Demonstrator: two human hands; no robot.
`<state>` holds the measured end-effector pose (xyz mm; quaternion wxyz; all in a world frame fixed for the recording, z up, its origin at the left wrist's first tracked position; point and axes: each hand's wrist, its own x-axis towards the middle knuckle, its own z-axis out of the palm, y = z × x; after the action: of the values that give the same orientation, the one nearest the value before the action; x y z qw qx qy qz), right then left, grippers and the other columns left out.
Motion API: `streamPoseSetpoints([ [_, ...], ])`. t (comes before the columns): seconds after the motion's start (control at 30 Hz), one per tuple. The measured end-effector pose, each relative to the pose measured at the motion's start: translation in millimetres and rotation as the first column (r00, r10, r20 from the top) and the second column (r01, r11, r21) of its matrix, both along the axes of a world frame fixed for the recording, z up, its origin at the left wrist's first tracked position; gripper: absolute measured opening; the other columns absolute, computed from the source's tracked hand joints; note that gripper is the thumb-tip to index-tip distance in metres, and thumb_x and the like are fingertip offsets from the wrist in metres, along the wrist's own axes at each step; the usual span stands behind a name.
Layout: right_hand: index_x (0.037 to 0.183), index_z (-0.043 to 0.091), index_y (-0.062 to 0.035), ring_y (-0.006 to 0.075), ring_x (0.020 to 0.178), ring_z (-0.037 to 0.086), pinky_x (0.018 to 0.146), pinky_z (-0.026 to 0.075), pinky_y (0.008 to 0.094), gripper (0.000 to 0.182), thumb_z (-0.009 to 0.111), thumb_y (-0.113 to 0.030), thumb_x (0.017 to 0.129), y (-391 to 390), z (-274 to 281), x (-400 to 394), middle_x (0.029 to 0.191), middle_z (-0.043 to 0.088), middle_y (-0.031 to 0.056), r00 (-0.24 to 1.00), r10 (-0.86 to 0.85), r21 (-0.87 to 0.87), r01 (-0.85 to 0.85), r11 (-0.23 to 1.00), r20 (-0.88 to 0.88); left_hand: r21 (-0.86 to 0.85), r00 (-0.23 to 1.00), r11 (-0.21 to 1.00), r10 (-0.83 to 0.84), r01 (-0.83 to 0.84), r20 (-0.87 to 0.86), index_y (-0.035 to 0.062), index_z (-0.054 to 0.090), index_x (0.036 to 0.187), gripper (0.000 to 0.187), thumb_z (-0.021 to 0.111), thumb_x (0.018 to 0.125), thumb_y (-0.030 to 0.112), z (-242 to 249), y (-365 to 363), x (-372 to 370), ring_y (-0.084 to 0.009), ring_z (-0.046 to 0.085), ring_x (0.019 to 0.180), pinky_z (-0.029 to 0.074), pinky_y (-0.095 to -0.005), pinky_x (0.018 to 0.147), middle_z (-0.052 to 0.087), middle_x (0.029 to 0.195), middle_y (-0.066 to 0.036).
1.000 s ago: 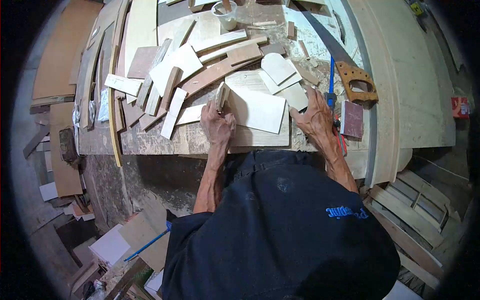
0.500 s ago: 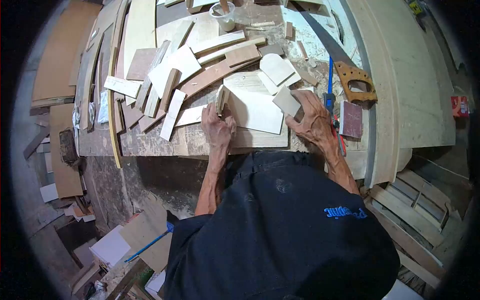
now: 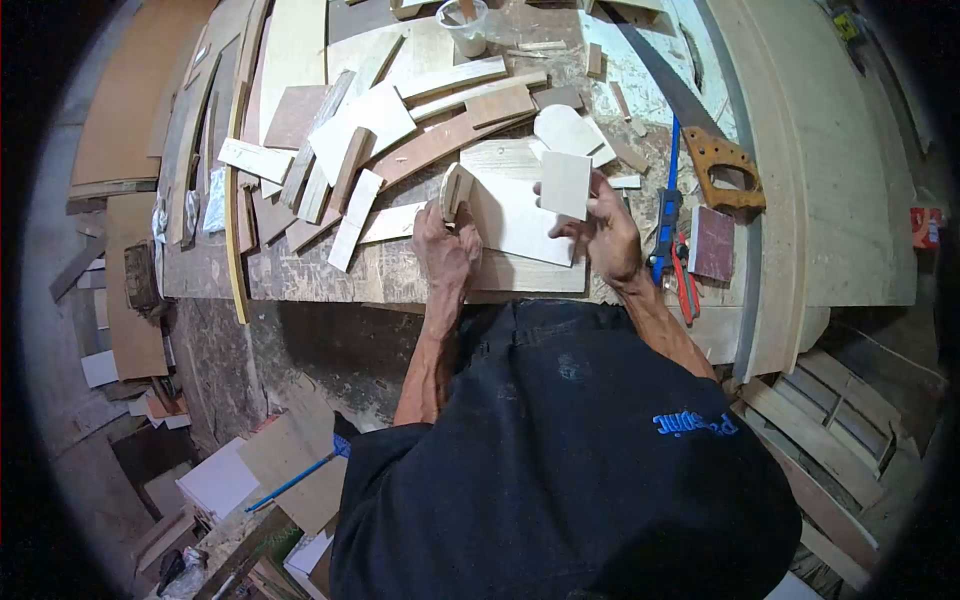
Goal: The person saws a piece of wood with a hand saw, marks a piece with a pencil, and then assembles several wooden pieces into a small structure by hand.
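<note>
My left hand is closed around a small wooden piece with a rounded end, which stands on edge. My right hand pinches a small, pale square of wood between thumb and fingers, its flat face turned toward me. Between the hands lies a pale, flat board on the workbench. Just behind the held square, a round-topped wooden piece rests on other flat pieces. The fingertips of both hands are partly hidden by what they hold.
Many wood strips lie in a jumble at the left. A handsaw, a blue tool, red-handled pliers and a dark red block are to the right. A plastic cup stands at the back.
My right hand has turned the square piece more upright, facing me, and shifted slightly left over the board. My left hand keeps its hold on the rounded piece. The view has shifted slightly.
</note>
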<state>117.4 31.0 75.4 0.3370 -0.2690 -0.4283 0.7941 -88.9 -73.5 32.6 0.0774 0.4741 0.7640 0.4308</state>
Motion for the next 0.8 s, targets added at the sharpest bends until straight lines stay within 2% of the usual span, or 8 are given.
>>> streamPoseSetpoints([
  [0.1,0.138,0.039,0.0029,0.0289,0.112,0.06,0.08,0.055,0.038,0.053,0.039,-0.023,0.092,0.2,2.2,-15.0,0.124,0.058,0.0248,0.978,-0.014,-0.228,-0.035,0.973,-0.21,-0.036,1.0,0.999,-0.006,0.005,-0.025,0.0025,0.06,0.1,0.031,0.067,0.07,0.004,7.4,0.3,1.5,-0.0351,0.057,0.084,0.047,-0.0457,0.072,0.06,0.089,-0.015],
  [0.2,0.134,0.045,0.0028,0.0267,0.105,0.063,0.074,0.056,0.0359,0.048,0.043,-0.026,0.096,5.4,1.9,-29.0,0.118,0.063,0.0216,1.0,-0.017,-0.14,0.019,0.99,0.016,-0.055,1.0,0.998,0.003,-0.004,-0.003,0.003,0.061,0.1,0.03,0.067,0.071,0.006,11.9,-0.5,2.1,-0.0344,0.058,0.082,0.048,-0.0451,0.07,0.06,0.088,-0.015],
  [0.27,0.125,0.056,-0.0025,0.0172,0.09,0.066,0.07,0.056,0.0301,0.045,0.05,-0.038,0.099,10.2,-7.9,-33.3,0.106,0.068,0.0125,0.968,-0.011,-0.046,0.024,0.999,0.25,-0.053,1.0,0.999,0.002,-0.001,0.023,0.0028,0.061,0.103,0.032,0.068,0.072,0.007,14.8,0.0,1.5,-0.0345,0.059,0.082,0.048,-0.0446,0.071,0.061,0.09,-0.015],
  [0.33,0.119,0.061,-0.0043,0.0123,0.085,0.065,0.071,0.055,0.0279,0.038,0.055,-0.035,0.098,9.6,-9.3,-40.3,0.1,0.068,0.0095,0.894,-0.113,0.156,0.05,0.987,0.433,-0.054,0.998,0.998,0.018,-0.015,0.065,0.0029,0.061,0.107,0.034,0.068,0.075,0.009,12.7,0.8,0.6,-0.0344,0.061,0.084,0.049,-0.0442,0.072,0.063,0.092,-0.015],
  [0.43,0.113,0.063,-0.0019,0.0112,0.083,0.063,0.071,0.054,0.0296,0.029,0.062,-0.025,0.094,15.0,-24.0,-50.2,0.095,0.068,0.0084,0.905,-0.218,0.419,0.049,0.907,0.365,-0.1,0.994,0.995,0.016,-0.005,0.106,0.0026,0.058,0.119,0.041,0.067,0.08,0.012,12.7,0.6,-0.3,-0.0345,0.064,0.092,0.052,-0.0434,0.079,0.065,0.099,-0.016],
  [0.57,0.103,0.062,-0.0003,0.0277,0.075,0.067,0.067,0.053,0.0378,0.024,0.063,-0.016,0.086,20.5,-32.2,-62.0,0.084,0.068,0.0183,0.823,-0.373,0.665,-0.007,0.747,0.428,-0.067,0.992,0.998,0.001,0.007,0.123,0.001,0.053,0.126,0.049,0.066,0.08,0.011,6.4,1.2,-2.6,-0.0356,0.064,0.092,0.052,-0.0443,0.079,0.063,0.1,-0.02],
  [0.67,0.104,0.062,-0.0017,0.027,0.075,0.068,0.067,0.053,0.0386,0.023,0.063,-0.014,0.084,18.0,-20.7,-73.6,0.083,0.069,0.0178,0.854,-0.385,0.701,0.036,0.712,0.348,-0.049,0.985,0.999,-0.014,0.023,0.174,0.002,0.056,0.122,0.045,0.066,0.079,0.009,-0.5,1.4,-4.3,-0.0352,0.064,0.09,0.052,-0.0438,0.077,0.063,0.099,-0.018],
  [0.8,0.106,0.063,-0.005,0.0291,0.074,0.07,0.069,0.055,0.0374,0.025,0.064,-0.01,0.082,18.3,-30.3,-83.4,0.081,0.069,0.0188,0.864,-0.327,0.696,-0.038,0.717,0.383,-0.04,0.99,0.998,-0.05,0.055,0.131,0.0031,0.058,0.115,0.04,0.066,0.076,0.007,7.4,1.5,-3.4,-0.0349,0.063,0.088,0.051,-0.0433,0.075,0.063,0.097,-0.017],
])
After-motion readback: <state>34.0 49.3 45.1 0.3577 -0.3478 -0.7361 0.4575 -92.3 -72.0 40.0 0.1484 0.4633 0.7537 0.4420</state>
